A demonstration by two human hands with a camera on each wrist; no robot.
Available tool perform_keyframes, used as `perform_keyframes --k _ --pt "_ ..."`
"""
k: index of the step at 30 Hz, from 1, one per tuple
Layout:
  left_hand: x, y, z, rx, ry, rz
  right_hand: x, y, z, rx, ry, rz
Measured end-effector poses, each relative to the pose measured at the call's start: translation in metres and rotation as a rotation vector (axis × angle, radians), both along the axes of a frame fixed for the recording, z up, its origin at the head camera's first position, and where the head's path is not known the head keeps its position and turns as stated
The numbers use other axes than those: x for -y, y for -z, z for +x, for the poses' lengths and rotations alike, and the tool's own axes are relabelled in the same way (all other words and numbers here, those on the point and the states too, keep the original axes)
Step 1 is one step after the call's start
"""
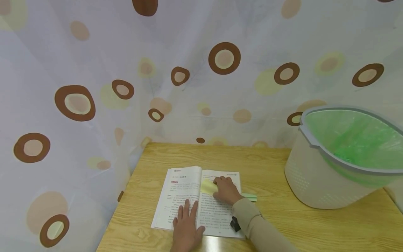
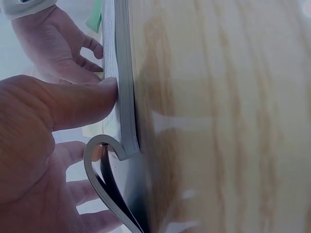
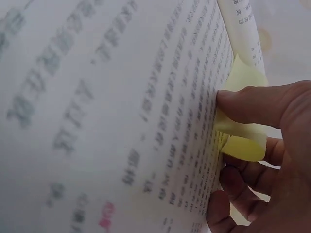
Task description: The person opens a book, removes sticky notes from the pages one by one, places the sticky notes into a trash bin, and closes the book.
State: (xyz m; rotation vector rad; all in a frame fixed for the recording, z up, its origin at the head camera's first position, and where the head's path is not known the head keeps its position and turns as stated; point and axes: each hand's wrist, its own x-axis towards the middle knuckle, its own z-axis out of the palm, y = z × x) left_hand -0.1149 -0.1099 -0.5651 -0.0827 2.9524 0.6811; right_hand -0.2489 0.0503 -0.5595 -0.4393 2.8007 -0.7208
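An open book (image 1: 181, 178) with printed pages lies on the wooden table. My left hand (image 1: 186, 227) rests across its lower middle, fingers spread over the left page and the gutter. In the left wrist view, the left thumb (image 2: 80, 103) presses on the page near the book's bottom edge. On the upper right page is a yellow sticky note (image 1: 207, 186). My right hand (image 1: 226, 190) pinches this note, its thumb (image 3: 252, 104) over the paper and curled fingers behind and below, fingertips at the page. A green sticky strip (image 1: 250, 196) juts out past the book's right edge.
A large pale plastic basket (image 1: 302, 175) with a grey rim and a green liner (image 1: 355, 140) stands at the right of the table (image 1: 170, 153). A white curtain (image 1: 189, 35) with brown and yellow spots hangs behind and on the left.
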Motion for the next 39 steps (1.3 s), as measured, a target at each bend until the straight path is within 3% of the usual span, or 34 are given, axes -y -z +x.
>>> perform_keyframes --k 11,14,21,30,35,39 --pt "0.0 0.0 0.003 -0.001 0.003 0.001 0.002 0.005 0.003 0.033 -0.004 -0.035" --pt "-0.001 -0.002 0.004 -0.015 0.002 0.0 0.002 0.003 0.007 -0.003 -0.021 -0.027" --pt "-0.002 -0.002 0.003 -0.028 0.003 -0.008 0.005 -0.007 0.017 -0.169 -0.133 0.105" --pt "-0.002 0.001 0.002 -0.017 0.007 -0.022 0.007 -0.009 0.021 -0.188 -0.138 0.206" --pt "-0.001 0.004 0.001 -0.019 0.014 -0.035 0.0 -0.007 0.022 -0.253 -0.143 0.196" --pt "-0.001 0.005 0.001 -0.03 0.018 -0.027 -0.005 -0.006 0.023 -0.248 -0.116 0.157"
